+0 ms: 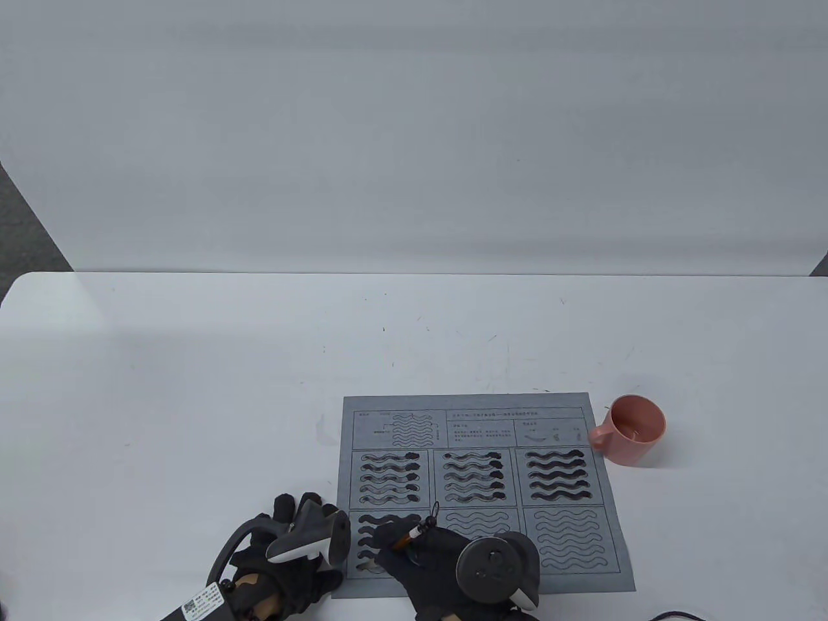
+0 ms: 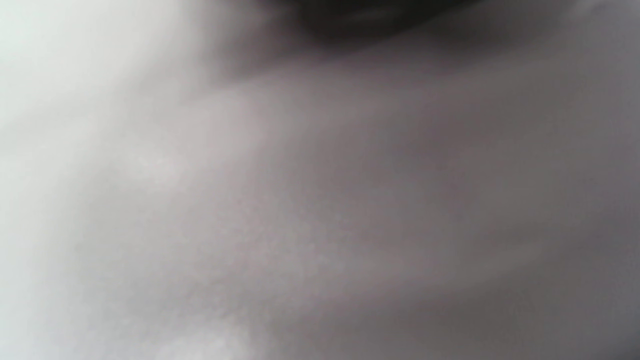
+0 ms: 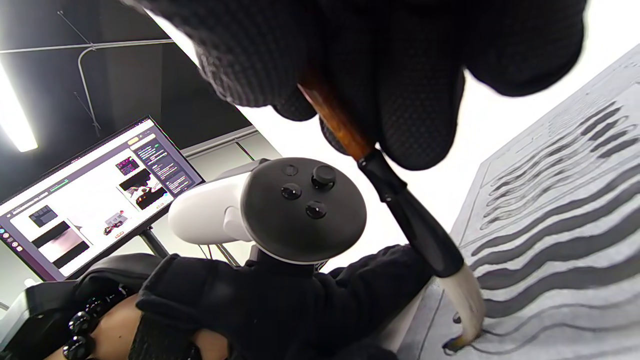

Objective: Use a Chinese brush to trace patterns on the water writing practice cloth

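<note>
A grey practice cloth (image 1: 479,491) printed with panels of wavy lines lies on the white table. The three upper panels and most of the lower-left panel are dark with wet strokes. My right hand (image 1: 414,559) grips a brown-handled Chinese brush (image 1: 411,535) over the lower-left panel. In the right wrist view the brush (image 3: 400,200) slants down from my fingers (image 3: 415,100), and its white tip (image 3: 467,310) touches a wavy outline on the cloth (image 3: 565,240). My left hand (image 1: 294,550) rests on the cloth's lower-left edge, its tracker (image 3: 280,212) beside the brush. The left wrist view is blurred.
A pink mug (image 1: 631,430) stands on the table just right of the cloth's upper right corner. The white table (image 1: 194,388) extends left and back. A monitor (image 3: 90,195) shows behind my left hand in the right wrist view.
</note>
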A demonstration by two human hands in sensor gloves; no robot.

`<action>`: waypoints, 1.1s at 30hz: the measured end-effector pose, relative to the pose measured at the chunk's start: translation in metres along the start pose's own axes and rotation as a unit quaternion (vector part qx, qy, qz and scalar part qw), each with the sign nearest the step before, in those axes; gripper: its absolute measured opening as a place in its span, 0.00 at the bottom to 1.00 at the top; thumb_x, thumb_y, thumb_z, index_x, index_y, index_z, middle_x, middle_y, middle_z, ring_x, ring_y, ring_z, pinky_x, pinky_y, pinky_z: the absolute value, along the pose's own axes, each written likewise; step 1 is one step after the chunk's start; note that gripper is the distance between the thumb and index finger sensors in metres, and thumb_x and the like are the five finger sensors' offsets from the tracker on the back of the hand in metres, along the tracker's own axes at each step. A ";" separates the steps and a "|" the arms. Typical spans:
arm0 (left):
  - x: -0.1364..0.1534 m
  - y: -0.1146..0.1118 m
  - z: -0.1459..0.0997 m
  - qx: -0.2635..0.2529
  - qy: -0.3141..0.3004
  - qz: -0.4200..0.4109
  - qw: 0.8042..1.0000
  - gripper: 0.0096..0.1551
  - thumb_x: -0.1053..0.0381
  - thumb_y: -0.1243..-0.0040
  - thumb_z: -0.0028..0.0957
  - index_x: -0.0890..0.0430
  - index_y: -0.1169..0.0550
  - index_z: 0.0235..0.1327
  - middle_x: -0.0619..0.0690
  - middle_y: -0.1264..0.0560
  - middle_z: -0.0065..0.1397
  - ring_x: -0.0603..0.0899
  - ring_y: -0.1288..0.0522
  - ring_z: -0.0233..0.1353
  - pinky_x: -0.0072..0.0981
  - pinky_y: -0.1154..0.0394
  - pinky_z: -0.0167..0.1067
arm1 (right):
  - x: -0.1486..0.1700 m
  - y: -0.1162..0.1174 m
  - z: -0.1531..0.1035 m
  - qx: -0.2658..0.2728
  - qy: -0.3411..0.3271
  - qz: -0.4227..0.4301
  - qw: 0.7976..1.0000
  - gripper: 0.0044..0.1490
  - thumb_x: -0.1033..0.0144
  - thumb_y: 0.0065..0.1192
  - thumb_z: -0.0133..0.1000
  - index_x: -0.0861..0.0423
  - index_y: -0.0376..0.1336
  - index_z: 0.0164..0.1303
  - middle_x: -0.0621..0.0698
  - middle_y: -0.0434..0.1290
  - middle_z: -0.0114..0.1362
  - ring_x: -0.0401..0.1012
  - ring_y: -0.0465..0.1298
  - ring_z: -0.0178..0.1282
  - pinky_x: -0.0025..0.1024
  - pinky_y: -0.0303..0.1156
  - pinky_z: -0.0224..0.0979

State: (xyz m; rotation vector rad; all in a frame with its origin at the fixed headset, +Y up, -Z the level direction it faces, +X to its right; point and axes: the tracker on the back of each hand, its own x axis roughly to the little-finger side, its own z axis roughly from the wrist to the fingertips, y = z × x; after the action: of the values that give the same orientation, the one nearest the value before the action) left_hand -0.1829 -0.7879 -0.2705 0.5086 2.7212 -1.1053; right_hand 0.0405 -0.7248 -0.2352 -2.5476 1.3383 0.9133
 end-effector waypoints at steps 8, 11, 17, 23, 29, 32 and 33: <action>0.000 0.000 0.000 0.000 0.000 0.000 1.000 0.57 0.29 0.72 0.33 0.44 0.84 0.58 0.52 0.85 0.72 0.72 0.78 0.79 0.72 0.63 0.77 | 0.000 -0.001 0.000 0.005 0.002 -0.002 1.000 0.22 0.63 0.66 0.55 0.58 0.71 0.56 0.59 0.82 0.60 0.55 0.83 0.54 0.56 0.75 0.54; 0.000 0.000 0.000 0.000 0.000 0.000 1.000 0.57 0.29 0.72 0.33 0.44 0.84 0.58 0.52 0.85 0.72 0.72 0.78 0.79 0.72 0.63 0.77 | 0.001 -0.001 0.000 0.006 0.000 -0.004 1.000 0.22 0.63 0.66 0.55 0.58 0.71 0.56 0.59 0.82 0.60 0.55 0.83 0.54 0.56 0.75 0.54; 0.000 0.000 0.000 0.000 0.000 0.000 1.000 0.57 0.29 0.72 0.33 0.44 0.84 0.58 0.52 0.85 0.72 0.72 0.78 0.79 0.72 0.63 0.77 | 0.001 -0.001 -0.001 0.006 0.001 -0.006 1.000 0.22 0.62 0.66 0.55 0.58 0.71 0.56 0.59 0.82 0.59 0.55 0.83 0.53 0.56 0.75 0.53; 0.000 0.000 0.000 0.000 0.000 0.000 1.000 0.57 0.29 0.72 0.33 0.44 0.84 0.58 0.52 0.85 0.72 0.72 0.79 0.79 0.72 0.63 0.77 | 0.001 -0.001 -0.001 0.007 0.006 -0.003 1.000 0.22 0.62 0.65 0.55 0.59 0.71 0.55 0.59 0.82 0.59 0.55 0.83 0.53 0.57 0.75 0.53; 0.000 0.000 0.000 0.000 0.000 0.000 1.000 0.57 0.29 0.72 0.33 0.44 0.84 0.58 0.52 0.85 0.72 0.72 0.79 0.79 0.72 0.63 0.77 | 0.001 -0.001 -0.001 0.007 0.007 -0.004 1.000 0.22 0.62 0.65 0.55 0.59 0.71 0.55 0.59 0.82 0.59 0.55 0.83 0.53 0.57 0.75 0.53; 0.000 -0.001 0.000 0.000 0.000 0.000 1.000 0.57 0.29 0.72 0.33 0.44 0.84 0.58 0.52 0.85 0.72 0.72 0.79 0.79 0.72 0.63 0.77 | 0.001 -0.002 -0.001 0.008 0.007 -0.004 1.000 0.22 0.62 0.65 0.55 0.59 0.71 0.55 0.59 0.82 0.59 0.55 0.83 0.52 0.57 0.75 0.53; 0.000 0.000 0.000 0.000 0.001 0.000 1.000 0.57 0.29 0.72 0.33 0.44 0.84 0.58 0.52 0.85 0.72 0.72 0.78 0.79 0.72 0.63 0.77 | 0.001 -0.002 -0.001 0.008 0.007 -0.005 1.000 0.22 0.62 0.65 0.55 0.59 0.71 0.55 0.59 0.82 0.59 0.55 0.83 0.53 0.57 0.75 0.53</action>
State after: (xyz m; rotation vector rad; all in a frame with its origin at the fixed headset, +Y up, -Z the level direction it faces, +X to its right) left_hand -0.1828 -0.7884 -0.2704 0.5099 2.7222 -1.1048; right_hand 0.0426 -0.7250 -0.2353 -2.5512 1.3295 0.8802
